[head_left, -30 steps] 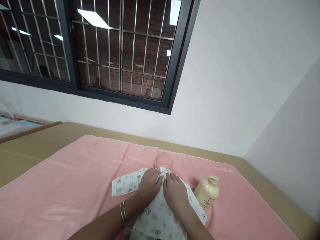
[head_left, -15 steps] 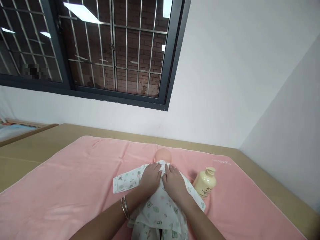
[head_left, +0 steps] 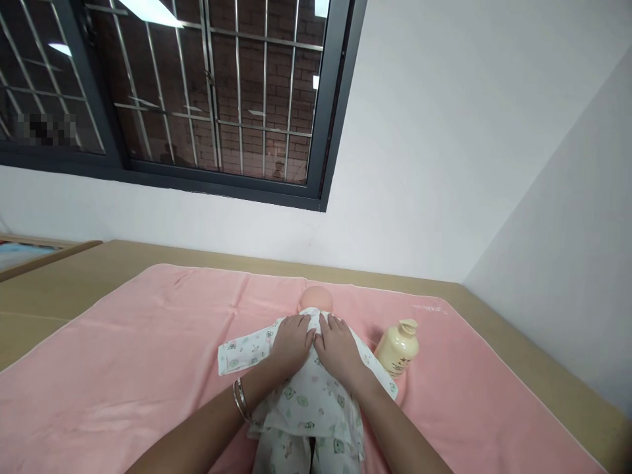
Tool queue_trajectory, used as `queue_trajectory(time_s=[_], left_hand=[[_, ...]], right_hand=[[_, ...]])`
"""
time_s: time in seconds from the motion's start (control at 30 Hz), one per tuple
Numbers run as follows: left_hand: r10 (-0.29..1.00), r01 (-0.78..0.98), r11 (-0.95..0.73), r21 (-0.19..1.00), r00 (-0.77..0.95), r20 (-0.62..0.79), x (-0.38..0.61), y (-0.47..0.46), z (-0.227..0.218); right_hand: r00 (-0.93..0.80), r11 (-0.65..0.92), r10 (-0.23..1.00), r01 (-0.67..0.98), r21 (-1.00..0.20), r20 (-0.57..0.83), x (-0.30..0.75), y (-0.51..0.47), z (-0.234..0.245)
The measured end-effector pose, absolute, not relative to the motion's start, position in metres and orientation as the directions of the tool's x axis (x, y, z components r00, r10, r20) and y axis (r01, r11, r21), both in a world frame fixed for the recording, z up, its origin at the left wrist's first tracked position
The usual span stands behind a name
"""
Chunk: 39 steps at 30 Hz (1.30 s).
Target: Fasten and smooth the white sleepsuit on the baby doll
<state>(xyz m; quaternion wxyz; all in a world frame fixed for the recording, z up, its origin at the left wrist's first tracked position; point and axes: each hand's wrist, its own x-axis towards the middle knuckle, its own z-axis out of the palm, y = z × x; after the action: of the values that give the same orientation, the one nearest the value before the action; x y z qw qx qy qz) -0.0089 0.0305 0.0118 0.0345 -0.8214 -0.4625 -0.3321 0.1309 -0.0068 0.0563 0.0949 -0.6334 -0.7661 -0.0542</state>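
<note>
A baby doll (head_left: pixel 316 299) lies on its back on a pink towel (head_left: pixel 148 355), dressed in a white printed garment (head_left: pixel 311 408). My left hand (head_left: pixel 292 340) rests flat on the doll's chest on the left side, fingers stretched toward the collar. My right hand (head_left: pixel 337 343) lies flat beside it on the right side of the chest. The two hands touch at the middle of the garment front. Thin bangles circle my left wrist. One sleeve of the garment sticks out to the left.
A cream pump bottle (head_left: pixel 397 349) lies on the towel just right of the doll. The towel covers a tan surface (head_left: pixel 64 283) against a white wall. A barred window (head_left: pixel 197 99) is above.
Both hands have slid a little up the doll's chest toward the collar and flattened. The view has shifted slightly.
</note>
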Motion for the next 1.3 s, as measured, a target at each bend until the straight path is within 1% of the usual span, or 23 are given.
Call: queue_trajectory(time_s=[0.07, 0.2, 0.27, 0.33, 0.43, 0.5, 0.57, 0.67, 0.73, 0.8, 0.87, 0.93, 1.03, 1.17, 1.3], left_hand=[[0.730, 0.769, -0.591, 0.244, 0.380, 0.569, -0.008, 0.028, 0.015], [0.738, 0.809, -0.547, 0.215, 0.345, 0.581, -0.007, 0.020, 0.018], [0.742, 0.836, -0.504, 0.217, 0.290, 0.604, -0.007, 0.020, 0.016], [0.740, 0.844, -0.482, 0.236, 0.247, 0.626, -0.008, 0.022, 0.012], [0.733, 0.815, -0.512, 0.273, 0.248, 0.634, -0.010, 0.029, 0.006], [0.727, 0.785, -0.547, 0.292, 0.273, 0.630, -0.010, 0.032, 0.003], [0.723, 0.766, -0.565, 0.308, 0.279, 0.633, -0.009, 0.032, 0.003], [0.724, 0.767, -0.556, 0.320, 0.259, 0.639, -0.008, 0.027, 0.006], [0.731, 0.783, -0.540, 0.307, 0.256, 0.633, -0.008, 0.024, 0.009], [0.744, 0.813, -0.505, 0.291, 0.239, 0.624, -0.009, 0.022, 0.010], [0.756, 0.837, -0.468, 0.283, 0.213, 0.619, -0.010, 0.023, 0.008], [0.758, 0.834, -0.469, 0.291, 0.210, 0.618, -0.011, 0.028, 0.004], [0.752, 0.795, -0.515, 0.319, 0.241, 0.614, -0.011, 0.035, -0.003], [0.765, 0.775, -0.530, 0.345, 0.260, 0.590, -0.011, 0.040, -0.008], [0.768, 0.768, -0.529, 0.360, 0.253, 0.588, -0.013, 0.039, -0.008]], right_hand=[[-0.198, 0.208, 0.957, 0.978, -0.026, 0.212, 0.126, -0.013, 0.059], [-0.134, 0.139, 0.974, 0.990, -0.019, 0.185, 0.122, -0.025, 0.071], [-0.095, 0.104, 0.986, 0.993, -0.057, 0.138, 0.126, -0.025, 0.077], [-0.088, 0.098, 0.993, 0.987, -0.124, 0.084, 0.134, -0.020, 0.079], [-0.148, 0.160, 0.986, 0.966, -0.205, 0.072, 0.143, -0.010, 0.074], [-0.182, 0.203, 0.976, 0.957, -0.206, 0.118, 0.144, -0.005, 0.068], [-0.196, 0.222, 0.968, 0.959, -0.177, 0.155, 0.140, -0.005, 0.062], [-0.209, 0.232, 0.963, 0.965, -0.125, 0.170, 0.131, -0.014, 0.062], [-0.190, 0.210, 0.967, 0.972, -0.105, 0.172, 0.128, -0.020, 0.067], [-0.152, 0.170, 0.977, 0.979, -0.116, 0.151, 0.130, -0.023, 0.072], [-0.125, 0.140, 0.987, 0.978, -0.156, 0.100, 0.136, -0.022, 0.076], [-0.122, 0.134, 0.990, 0.971, -0.199, 0.070, 0.141, -0.017, 0.076], [-0.110, 0.135, 0.986, 0.966, -0.219, 0.124, 0.145, -0.010, 0.065], [-0.058, 0.106, 0.968, 0.977, -0.185, 0.245, 0.140, -0.007, 0.045], [-0.056, 0.106, 0.962, 0.978, -0.178, 0.266, 0.138, -0.007, 0.037]])
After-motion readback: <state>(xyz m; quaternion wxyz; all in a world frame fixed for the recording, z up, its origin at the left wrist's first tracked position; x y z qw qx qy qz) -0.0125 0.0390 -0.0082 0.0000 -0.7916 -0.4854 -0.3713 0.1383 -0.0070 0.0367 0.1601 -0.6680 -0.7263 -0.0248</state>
